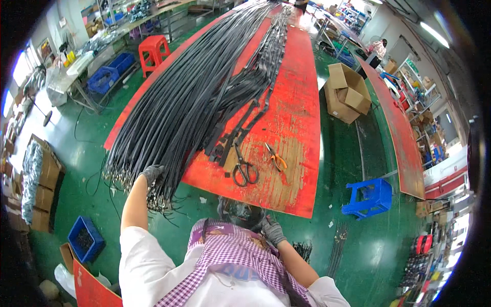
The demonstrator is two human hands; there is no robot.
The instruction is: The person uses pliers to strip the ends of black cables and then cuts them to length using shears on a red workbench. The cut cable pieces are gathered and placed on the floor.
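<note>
My left hand [153,174], in a grey glove, is closed around part of a thick bundle of black cables [174,97] near their ends. Bare metallic tips [161,202] hang past the near edge of the red table [296,112]. My right hand [274,231], also gloved, is low in front of my body with its fingers curled. It is beside a dark rounded thing [243,212] at the table's edge; what the fingers hold, if anything, is hidden. Black-handled scissors [245,171] and orange-handled pliers [276,157] lie on the table, near flat black strips [230,143].
An open cardboard box [348,94] and a blue stool [369,198] stand to the right, beside another red table [391,128]. To the left are a red stool [152,53] and a blue crate [85,239]. More cables [337,248] lie on the floor.
</note>
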